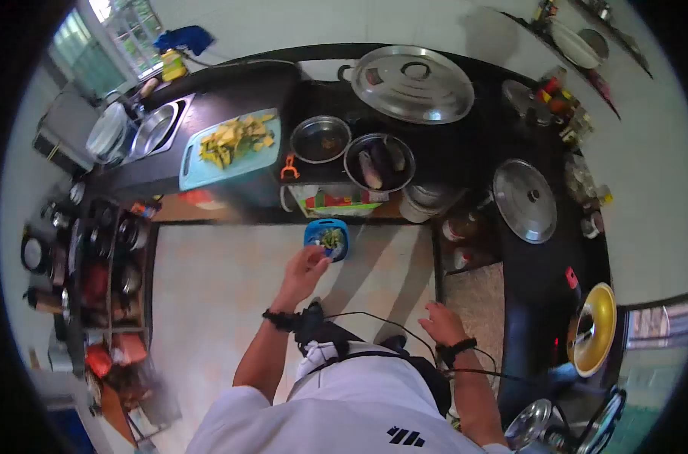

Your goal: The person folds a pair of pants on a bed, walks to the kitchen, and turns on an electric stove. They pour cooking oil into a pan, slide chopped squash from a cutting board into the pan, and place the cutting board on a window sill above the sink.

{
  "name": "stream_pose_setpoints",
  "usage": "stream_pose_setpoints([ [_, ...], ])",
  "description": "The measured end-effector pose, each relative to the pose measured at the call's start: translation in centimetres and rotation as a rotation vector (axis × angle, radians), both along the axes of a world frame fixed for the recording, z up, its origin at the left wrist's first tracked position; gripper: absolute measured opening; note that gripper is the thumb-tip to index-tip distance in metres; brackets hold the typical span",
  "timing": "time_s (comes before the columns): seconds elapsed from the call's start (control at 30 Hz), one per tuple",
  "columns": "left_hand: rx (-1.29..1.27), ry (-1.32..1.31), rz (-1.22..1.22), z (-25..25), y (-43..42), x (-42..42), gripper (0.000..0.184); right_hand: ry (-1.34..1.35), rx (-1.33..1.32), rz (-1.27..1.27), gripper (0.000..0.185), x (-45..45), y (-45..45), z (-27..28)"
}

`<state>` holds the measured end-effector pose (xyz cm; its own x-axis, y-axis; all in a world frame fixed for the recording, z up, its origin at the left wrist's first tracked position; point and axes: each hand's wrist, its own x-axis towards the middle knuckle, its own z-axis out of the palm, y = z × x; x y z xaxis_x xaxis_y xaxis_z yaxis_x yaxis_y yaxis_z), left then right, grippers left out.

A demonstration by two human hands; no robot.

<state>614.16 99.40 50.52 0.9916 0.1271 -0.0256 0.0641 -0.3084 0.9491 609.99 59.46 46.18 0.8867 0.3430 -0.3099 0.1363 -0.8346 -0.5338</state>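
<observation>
My left hand (306, 266) hangs over the near rim of a small blue bin (312, 231), its fingers loosely bent and apart, with nothing visible in them. Green and yellowish scraps (331, 240) lie in the bin on the floor. Lower and to the right, my right hand (444, 324) is held away from the counter, fingers apart and holding nothing. On the counter ahead, a light blue cutting board (189, 168) bears a pile of cut yellow-green pieces (236, 140). An orange peeler (289, 168) lies beside it. Purple eggplants (370, 170) sit in a metal bowl (347, 174).
A second metal bowl (321, 140), a large lidded pan (412, 87) and another metal lid (526, 203) stand on the dark counter. A sink (159, 130) is at the left. A rack of pots (105, 257) stands left, a gold basin (597, 329) right. A cable (374, 314) crosses my body.
</observation>
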Motion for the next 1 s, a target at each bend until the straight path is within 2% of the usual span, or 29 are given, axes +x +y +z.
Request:
stream_pose_setpoints([
  [0.07, -0.001, 0.000, -0.011, 0.0, 4.2, 0.7, 0.031, 0.007, -0.017, -0.022, 0.041, 1.3, 3.4, -1.4],
  [0.13, 0.058, -0.011, -0.015, 1.1, 8.5, 0.7, 0.033, -0.023, 0.023, 0.001, 0.038, 2.4, 7.5, -0.1],
  [0.27, 0.068, 0.145, 0.073, 2.5, 16.3, 0.1, 0.038, -0.012, 0.017, 0.054, 0.036, 5.6, 15.8, 2.5],
  [0.47, -0.095, 0.180, 0.174, 0.2, 25.5, -1.3, 0.041, -0.013, 0.019, 0.153, 0.037, 10.6, 25.5, 4.5],
  [0.67, -0.136, 0.204, 0.341, -1.3, 28.6, -1.0, 0.042, -0.032, 0.060, 0.252, 0.040, 17.1, 30.4, 3.9],
  [0.87, -0.107, 0.241, 0.507, -0.1, 31.9, 1.5, 0.042, -0.079, 0.290, 0.197, 0.038, 27.4, 35.5, 3.0],
  [0.97, -0.171, 0.237, 0.576, 2.4, 33.1, 3.6, 0.041, -0.070, 0.486, 0.091, 0.037, 32.1, 39.0, 3.5],
  [1.0, -0.204, 0.198, 0.605, 2.5, 33.6, 4.4, 0.041, -0.098, 0.478, 0.049, 0.036, 33.2, 40.0, 4.1],
])
